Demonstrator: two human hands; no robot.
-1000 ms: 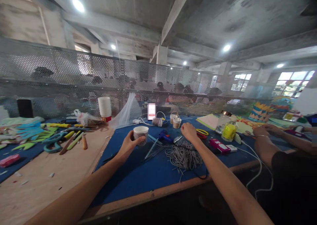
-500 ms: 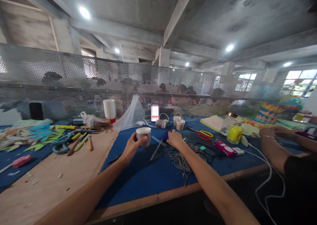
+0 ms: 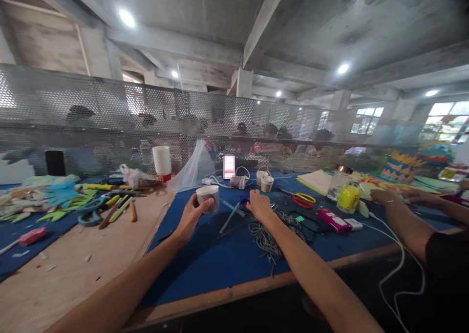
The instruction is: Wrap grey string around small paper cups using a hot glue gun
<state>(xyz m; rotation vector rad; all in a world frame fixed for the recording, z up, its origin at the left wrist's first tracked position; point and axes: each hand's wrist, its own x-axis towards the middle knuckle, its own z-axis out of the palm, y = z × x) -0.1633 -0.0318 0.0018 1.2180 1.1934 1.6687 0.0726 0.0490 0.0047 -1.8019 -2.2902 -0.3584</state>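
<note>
My left hand (image 3: 191, 217) is closed around a white paper cup (image 3: 207, 191), held upright above the blue mat, with its thumb on the near side. Grey cord or a similar greyish covering shows on the cup's wall. My right hand (image 3: 259, 205) has its fingers closed on a small dark-blue object (image 3: 245, 197) at the mat's middle; the fingers hide most of it, so its kind is unclear. Clear sticks (image 3: 230, 218) lie between the two hands. Beneath my right wrist spreads a tangled heap of grey cord (image 3: 269, 238).
Behind stand a lit phone (image 3: 229, 167), a cord-wrapped cup (image 3: 238, 182) on its side and small handled cups (image 3: 266, 182). Scissors (image 3: 304, 200), a magenta box (image 3: 334, 220) and a yellow bottle (image 3: 349, 197) lie rightward, near another person's hands (image 3: 383, 196). Stacked paper cups (image 3: 161, 161) stand left.
My left hand has moved slightly left and up with the paper cup. My right hand stays on the blue object. The other person's near hand has shifted left.
</note>
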